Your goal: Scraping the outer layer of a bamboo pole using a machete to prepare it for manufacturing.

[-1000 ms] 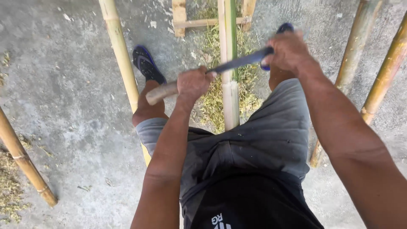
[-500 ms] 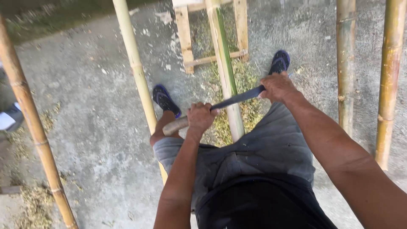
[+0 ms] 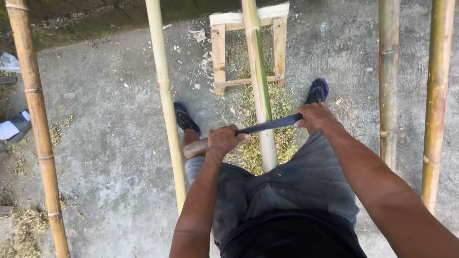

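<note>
blade (image 3: 270,125) drawn across a bamboo pole (image 3: 260,95)
left hand (image 3: 224,141) grips its wooden handle, right hand (image 3: 315,118) clasps the tip; pole rests on a wooden stand (image 3: 220,52).

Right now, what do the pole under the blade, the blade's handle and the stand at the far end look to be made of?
Pole: bamboo, with ring nodes, pale where scraped and a green skin strip left. Blade: dark, dull, probably steel. Handle in the left hand: rounded, tan, likely wood. Stand: pale unfinished wooden slats. The right hand grips the blade's far end.
</note>
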